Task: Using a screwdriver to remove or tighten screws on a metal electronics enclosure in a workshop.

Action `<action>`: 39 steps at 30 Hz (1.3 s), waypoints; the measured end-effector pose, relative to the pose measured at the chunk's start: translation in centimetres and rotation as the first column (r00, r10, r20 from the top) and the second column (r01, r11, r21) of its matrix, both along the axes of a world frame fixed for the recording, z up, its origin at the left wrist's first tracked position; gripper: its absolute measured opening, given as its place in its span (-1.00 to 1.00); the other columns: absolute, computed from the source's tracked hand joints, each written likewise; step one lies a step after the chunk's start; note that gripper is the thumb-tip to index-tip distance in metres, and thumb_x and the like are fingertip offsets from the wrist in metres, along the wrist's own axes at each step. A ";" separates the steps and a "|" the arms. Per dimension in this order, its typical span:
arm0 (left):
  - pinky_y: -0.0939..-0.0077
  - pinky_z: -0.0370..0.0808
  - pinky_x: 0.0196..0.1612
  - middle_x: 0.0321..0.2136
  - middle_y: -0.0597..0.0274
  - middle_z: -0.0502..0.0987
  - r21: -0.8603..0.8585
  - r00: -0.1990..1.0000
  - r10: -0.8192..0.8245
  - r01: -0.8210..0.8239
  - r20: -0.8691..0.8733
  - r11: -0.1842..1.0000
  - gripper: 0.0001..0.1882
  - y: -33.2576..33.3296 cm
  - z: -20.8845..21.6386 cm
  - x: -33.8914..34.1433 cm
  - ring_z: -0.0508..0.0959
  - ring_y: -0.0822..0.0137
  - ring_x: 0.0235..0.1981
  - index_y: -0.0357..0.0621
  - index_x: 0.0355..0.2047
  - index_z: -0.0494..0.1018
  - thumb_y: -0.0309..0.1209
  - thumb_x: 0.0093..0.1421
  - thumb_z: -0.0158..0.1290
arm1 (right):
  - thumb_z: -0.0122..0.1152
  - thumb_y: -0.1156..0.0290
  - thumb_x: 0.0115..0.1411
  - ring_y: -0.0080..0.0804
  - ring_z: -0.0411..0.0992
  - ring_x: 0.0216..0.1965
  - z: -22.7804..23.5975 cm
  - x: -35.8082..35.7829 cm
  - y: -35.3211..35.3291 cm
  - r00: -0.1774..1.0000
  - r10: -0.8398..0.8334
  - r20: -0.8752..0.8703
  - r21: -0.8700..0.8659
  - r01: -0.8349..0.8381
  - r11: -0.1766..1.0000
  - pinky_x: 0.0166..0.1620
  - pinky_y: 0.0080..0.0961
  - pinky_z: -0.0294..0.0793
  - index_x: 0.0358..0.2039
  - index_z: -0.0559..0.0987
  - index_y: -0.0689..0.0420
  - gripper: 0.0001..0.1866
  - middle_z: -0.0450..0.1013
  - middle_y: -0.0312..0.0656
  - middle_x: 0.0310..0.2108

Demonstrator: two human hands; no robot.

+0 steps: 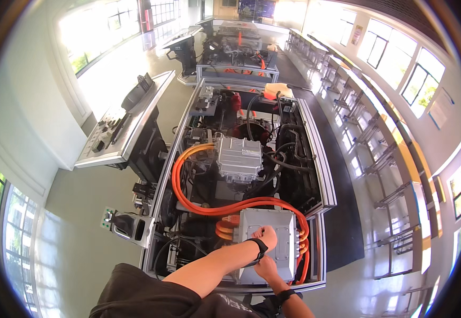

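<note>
My left forearm reaches across from the lower left, and my left hand (265,238) is curled into a loose fist above a grey metal housing (284,217). I make out nothing in that fist. A black wristband (258,247) circles the left wrist. Just below it, my right hand (266,267) has its fingers closed at the band's lower edge, seeming to pinch it; the fingertips are partly hidden. Another black band (285,295) sits on my right wrist. Thick orange cables (230,208) loop round to the housing's right side.
An aluminium frame (315,159) encloses the vehicle parts, including a silver ribbed unit (240,158) and black hoses (294,143). To the left stands a slanted console (127,119). A small control panel (127,225) juts from the frame's left side. Long tables (378,127) line the right wall.
</note>
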State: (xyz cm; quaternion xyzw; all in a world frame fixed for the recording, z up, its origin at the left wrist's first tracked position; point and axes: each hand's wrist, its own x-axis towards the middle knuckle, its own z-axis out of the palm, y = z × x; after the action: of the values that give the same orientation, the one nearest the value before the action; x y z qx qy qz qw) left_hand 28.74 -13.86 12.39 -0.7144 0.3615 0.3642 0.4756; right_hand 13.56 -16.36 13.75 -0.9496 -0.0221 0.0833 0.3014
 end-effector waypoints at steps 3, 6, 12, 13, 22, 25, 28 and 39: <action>0.60 0.16 -0.75 -0.59 0.28 0.53 0.000 0.999 0.032 -0.032 -0.033 0.999 -0.87 0.1 0.6 0.3 0.32 0.42 -0.79 -0.04 -0.44 0.60 -0.36 -0.05 0.24 | 0.14 0.43 0.07 0.10 0.53 -0.25 0.5 0.1 -0.1 1.000 -0.002 -0.011 0.002 0.002 1.000 -0.19 -0.04 0.51 -0.42 0.58 0.17 -0.88 0.54 -0.01 -0.29; 0.62 0.14 -0.75 -0.60 0.30 0.52 -0.001 0.997 0.070 -0.070 -0.026 0.998 -0.87 0.3 1.1 0.3 0.32 0.43 -0.79 -0.04 -0.46 0.59 -0.36 -0.06 0.26 | 0.15 0.48 0.05 0.09 0.52 -0.22 1.0 -0.2 0.0 0.999 -0.041 0.021 -0.003 0.041 0.999 -0.19 -0.04 0.51 -0.40 0.57 0.17 -0.90 0.51 -0.05 -0.21; 0.52 0.15 -0.75 -0.60 0.34 0.49 -0.042 0.991 0.128 -0.127 0.031 0.991 -0.94 0.0 -1.0 0.0 0.31 0.42 -0.77 -0.03 -0.49 0.58 -0.43 -0.04 0.20 | 0.19 0.52 0.02 0.04 0.52 -0.17 1.6 -0.6 0.2 0.992 -0.116 0.038 0.052 0.114 0.992 -0.15 -0.07 0.52 -0.37 0.58 0.12 -0.88 0.45 -0.11 -0.09; 0.46 0.20 -0.72 -0.57 0.33 0.49 -0.101 0.980 0.189 -0.182 0.065 0.978 -0.96 0.2 -1.6 -0.1 0.35 0.40 -0.71 -0.02 -0.50 0.59 -0.42 -0.01 0.17 | 0.19 0.51 0.02 0.04 0.52 -0.17 1.6 -0.4 0.1 0.992 -0.120 0.025 0.052 0.119 0.992 -0.14 -0.07 0.52 -0.36 0.58 0.11 -0.87 0.45 -0.11 -0.08; 0.59 0.25 -0.64 -0.62 0.40 0.32 -0.173 0.975 0.219 -0.221 -0.033 0.960 -0.87 1.5 1.2 0.0 0.28 0.48 -0.71 -0.13 -0.42 0.53 -0.35 0.11 0.10 | 0.16 0.63 0.02 -0.17 0.49 -0.40 4.5 1.7 -2.1 0.940 -0.264 0.215 0.389 0.165 0.906 -0.35 -0.41 0.49 -0.31 0.55 0.31 -0.83 0.47 -0.05 -0.25; 0.71 0.19 -0.73 -0.69 0.44 0.23 -0.063 0.981 0.186 -0.189 -0.052 0.980 -0.84 1.3 3.5 0.4 0.19 0.54 -0.83 -0.19 -0.40 0.51 -0.34 0.12 0.11 | 0.16 0.65 0.08 -0.33 0.49 -0.42 7.4 1.4 -2.0 0.947 -0.252 0.202 0.434 0.144 0.889 -0.34 -0.49 0.47 -0.32 0.56 0.33 -0.87 0.48 -0.11 -0.27; 0.71 0.20 -0.72 -0.71 0.44 0.25 -0.037 0.983 0.177 -0.179 -0.057 0.983 -0.83 1.5 4.8 0.3 0.22 0.54 -0.81 -0.21 -0.41 0.54 -0.35 0.12 0.11 | 0.14 0.65 0.15 -0.43 0.47 -0.43 10.4 1.0 -1.4 0.943 -0.324 0.073 0.493 0.249 0.834 -0.34 -0.54 0.46 -0.34 0.57 0.33 -0.93 0.48 -0.16 -0.27; 0.70 0.21 -0.74 -0.58 0.36 0.54 -0.200 0.978 0.207 -0.211 -0.040 0.957 -0.85 1.7 5.4 0.6 0.37 0.51 -0.77 -0.20 -0.39 0.65 -0.43 0.02 0.20 | 0.11 0.73 -0.01 -0.15 0.46 -0.46 14.4 -0.7 0.3 0.928 -0.048 0.370 0.418 -0.120 0.900 -0.34 -0.33 0.48 0.08 0.55 0.18 -0.43 0.44 -0.06 -0.33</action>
State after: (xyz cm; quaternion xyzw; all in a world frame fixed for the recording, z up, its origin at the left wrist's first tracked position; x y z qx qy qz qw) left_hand 29.31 -12.12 17.78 -0.7899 0.3240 0.3803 0.3556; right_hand 12.83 -16.08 28.18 -0.8563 -0.1144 -0.0993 0.4937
